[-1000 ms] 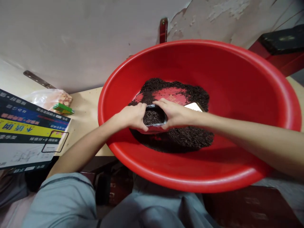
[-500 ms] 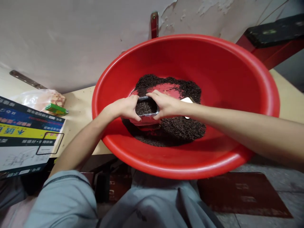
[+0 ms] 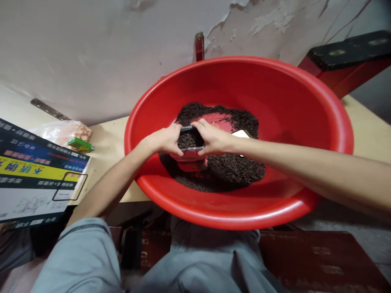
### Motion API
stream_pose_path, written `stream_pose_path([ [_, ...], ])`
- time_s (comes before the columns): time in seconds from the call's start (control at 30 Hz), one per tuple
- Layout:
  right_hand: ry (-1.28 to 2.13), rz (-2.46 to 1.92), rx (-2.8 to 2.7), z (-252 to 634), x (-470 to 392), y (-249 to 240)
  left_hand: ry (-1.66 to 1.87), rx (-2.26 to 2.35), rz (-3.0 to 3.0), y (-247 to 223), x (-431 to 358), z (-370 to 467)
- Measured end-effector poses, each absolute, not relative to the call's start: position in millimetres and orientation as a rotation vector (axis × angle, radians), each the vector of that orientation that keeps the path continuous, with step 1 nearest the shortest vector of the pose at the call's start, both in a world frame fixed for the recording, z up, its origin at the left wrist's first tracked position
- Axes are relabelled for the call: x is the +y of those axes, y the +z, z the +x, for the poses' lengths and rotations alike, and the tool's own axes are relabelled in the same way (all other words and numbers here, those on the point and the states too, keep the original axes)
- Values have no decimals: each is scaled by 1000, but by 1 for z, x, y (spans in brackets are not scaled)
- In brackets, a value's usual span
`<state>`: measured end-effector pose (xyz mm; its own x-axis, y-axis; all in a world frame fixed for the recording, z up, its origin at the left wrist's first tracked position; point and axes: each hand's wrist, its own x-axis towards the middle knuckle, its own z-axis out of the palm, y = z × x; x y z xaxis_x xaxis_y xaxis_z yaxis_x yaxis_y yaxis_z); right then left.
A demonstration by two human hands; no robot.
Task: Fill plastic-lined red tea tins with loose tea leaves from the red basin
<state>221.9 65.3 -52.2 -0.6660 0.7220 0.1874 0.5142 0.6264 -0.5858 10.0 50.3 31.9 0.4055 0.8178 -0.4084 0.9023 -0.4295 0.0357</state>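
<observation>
The left hand and the right hand were clamped on the open container between them, which held dark grains. It was probably light, its walls perhaps thin and slippery; opposite sides near the rim seemed surest.

Left arm, bare below the sleeve, slanting forward and inward; left hand curled in a grip. Right arm, bare, extended inward; right hand likewise curled, facing the left, slightly apart.
</observation>
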Motion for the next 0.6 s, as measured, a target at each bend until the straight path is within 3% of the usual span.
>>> stream_pose_path([
  [0.6, 676, -1034, -2542, 222, 69, -46, -419, 1549, 2378, 29, 48, 10],
])
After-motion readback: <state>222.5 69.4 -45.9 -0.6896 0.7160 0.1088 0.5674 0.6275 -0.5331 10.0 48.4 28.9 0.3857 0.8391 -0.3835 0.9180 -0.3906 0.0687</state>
